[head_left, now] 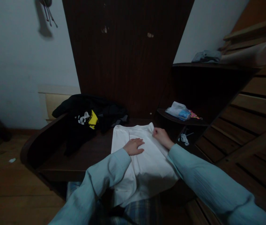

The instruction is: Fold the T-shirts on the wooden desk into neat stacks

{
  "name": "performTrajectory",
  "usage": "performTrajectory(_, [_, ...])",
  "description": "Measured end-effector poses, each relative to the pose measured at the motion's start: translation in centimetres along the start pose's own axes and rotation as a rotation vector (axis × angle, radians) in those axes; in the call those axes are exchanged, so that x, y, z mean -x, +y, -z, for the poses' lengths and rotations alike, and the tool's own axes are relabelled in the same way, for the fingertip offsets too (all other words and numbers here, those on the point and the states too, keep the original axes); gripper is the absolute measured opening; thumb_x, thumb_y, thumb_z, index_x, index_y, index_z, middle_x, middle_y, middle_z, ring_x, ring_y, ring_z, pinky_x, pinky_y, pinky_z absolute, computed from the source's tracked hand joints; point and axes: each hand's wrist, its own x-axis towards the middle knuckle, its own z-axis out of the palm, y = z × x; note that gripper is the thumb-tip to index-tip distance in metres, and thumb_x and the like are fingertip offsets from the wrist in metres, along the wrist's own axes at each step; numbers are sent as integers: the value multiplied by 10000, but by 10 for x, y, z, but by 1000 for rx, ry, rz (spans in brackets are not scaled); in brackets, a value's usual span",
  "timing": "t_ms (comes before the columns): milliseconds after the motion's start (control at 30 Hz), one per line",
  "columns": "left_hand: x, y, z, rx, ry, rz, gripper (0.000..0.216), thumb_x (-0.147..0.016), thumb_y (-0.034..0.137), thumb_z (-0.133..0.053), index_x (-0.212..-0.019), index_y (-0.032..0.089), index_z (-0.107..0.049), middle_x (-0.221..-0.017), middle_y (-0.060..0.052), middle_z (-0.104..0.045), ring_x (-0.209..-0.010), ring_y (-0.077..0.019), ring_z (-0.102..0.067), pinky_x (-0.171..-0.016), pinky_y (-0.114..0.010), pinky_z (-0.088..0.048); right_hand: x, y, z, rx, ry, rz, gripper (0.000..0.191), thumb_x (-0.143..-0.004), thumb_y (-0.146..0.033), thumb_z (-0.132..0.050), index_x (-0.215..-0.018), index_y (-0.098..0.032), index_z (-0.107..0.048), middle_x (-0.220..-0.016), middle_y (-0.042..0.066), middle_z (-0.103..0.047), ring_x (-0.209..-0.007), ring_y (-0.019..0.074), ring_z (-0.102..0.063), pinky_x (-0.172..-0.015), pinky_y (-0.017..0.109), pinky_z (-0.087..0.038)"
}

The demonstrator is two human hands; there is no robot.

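A white shirt [151,165] lies on the dark desk, its near end hanging over the front edge toward my lap. A strip along its left side is folded inward. My left hand [134,147] rests flat on the middle of the cloth, fingers stretched out. At the shirt's far right corner, my right hand [161,137] is closed, pinching the edge of the fabric. Pale blue-green sleeves cover both my forearms.
A black garment [105,109] with a yellow and white print is heaped at the desk's [53,162] left back. On a corner shelf [182,120] to the right sits a tissue pack [179,111]. Wooden slats [261,103] rise at the far right.
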Motion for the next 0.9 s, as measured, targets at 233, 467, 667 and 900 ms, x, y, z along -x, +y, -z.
performTrajectory(233, [-7, -7, 5, 579, 304, 241, 440, -882, 258, -281, -1311, 167, -305, -886, -41, -643, -849, -120, -587, -841, -300, -424, 17, -58, -64, 68, -179, 220, 180, -665, -30, -434, -696, -137, -576, -708, 72, -609, -676, 151, -538, -599, 236, -336])
performTrajectory(467, [-9, -17, 2, 358, 340, 203, 297, -804, 197, -384, -969, 138, -624, -778, -26, -622, -727, -124, -551, -707, -229, -425, 33, -21, -23, -364, -339, 142, 114, -696, -256, -529, -729, -148, -541, -609, -7, -541, -555, 101, -465, -510, 204, -337])
performTrajectory(667, [-9, -20, -1, 437, 340, 247, 330, -757, 188, -464, -1055, 117, -588, -547, 47, -467, -499, -80, -411, -512, -195, -338, 96, 33, 22, -239, -263, 23, 276, -626, -406, -614, -733, -169, -525, -694, 17, -543, -642, 141, -511, -595, 251, -408])
performTrajectory(900, [-9, -19, 0, 604, 364, 273, 386, -706, 145, -519, -1088, 111, -563, -515, 80, -396, -439, -52, -355, -476, -177, -318, 132, 49, 8, -43, -292, 82, 197, -637, -355, -605, -680, -171, -551, -798, 49, -560, -779, 183, -536, -709, 283, -427])
